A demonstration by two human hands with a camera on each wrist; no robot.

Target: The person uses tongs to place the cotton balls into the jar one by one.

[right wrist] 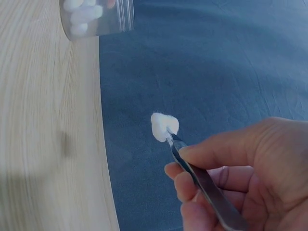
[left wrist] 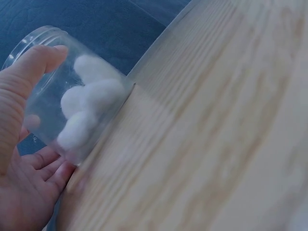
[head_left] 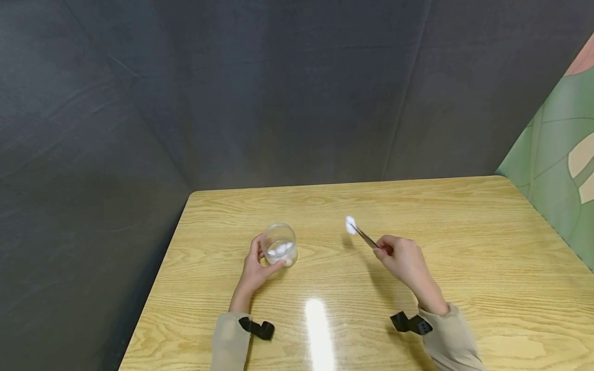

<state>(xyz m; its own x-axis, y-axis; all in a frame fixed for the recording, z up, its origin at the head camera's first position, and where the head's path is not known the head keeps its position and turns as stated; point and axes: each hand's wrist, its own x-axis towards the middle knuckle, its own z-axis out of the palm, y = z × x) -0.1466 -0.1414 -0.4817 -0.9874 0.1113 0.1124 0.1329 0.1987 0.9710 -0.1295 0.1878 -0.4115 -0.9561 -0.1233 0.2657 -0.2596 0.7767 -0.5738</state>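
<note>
My left hand [head_left: 254,269] holds a clear plastic jar [head_left: 278,238] upright on the table, thumb on the near side and fingers round the far side. Several white cotton balls [left wrist: 89,98] lie in the bottom of the jar, and its mouth has no lid on it. To the right, my right hand [head_left: 406,260] pinches metal tweezers [right wrist: 204,185] between thumb and fingers. One cotton ball [right wrist: 163,126] is caught in the tweezers' tips, held above the table and apart from the jar. The right wrist view shows the jar at its top edge.
Both hands work over a light wood-grain table [head_left: 487,232]. A dark cloth wall [head_left: 297,93] rises behind it and on the left. At the right edge hangs a green patterned surface [head_left: 547,149]. Each sleeve carries a black wrist camera [head_left: 410,323].
</note>
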